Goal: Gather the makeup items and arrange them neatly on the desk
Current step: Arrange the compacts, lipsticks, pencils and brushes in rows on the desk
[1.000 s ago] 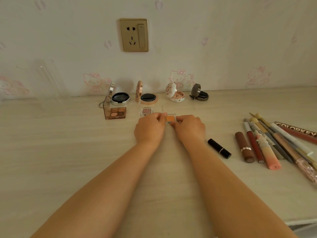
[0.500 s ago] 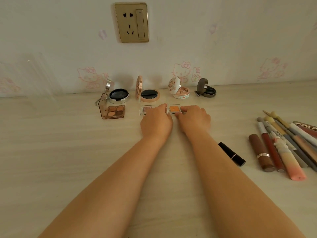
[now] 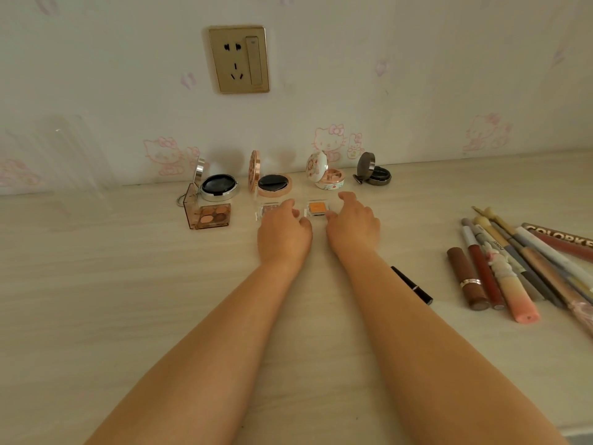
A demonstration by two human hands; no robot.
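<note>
While open, 4-pan palette (image 3: pixel 212 216) shows brown shades.

Two bare forearms, sleeveless, left grip (image 3: pixel 284 234) and right grip (image 3: pixel 353 228) ringless.

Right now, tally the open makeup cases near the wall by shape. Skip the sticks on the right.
Round compacts: 4
Square palettes: 3
Total: 7
</note>
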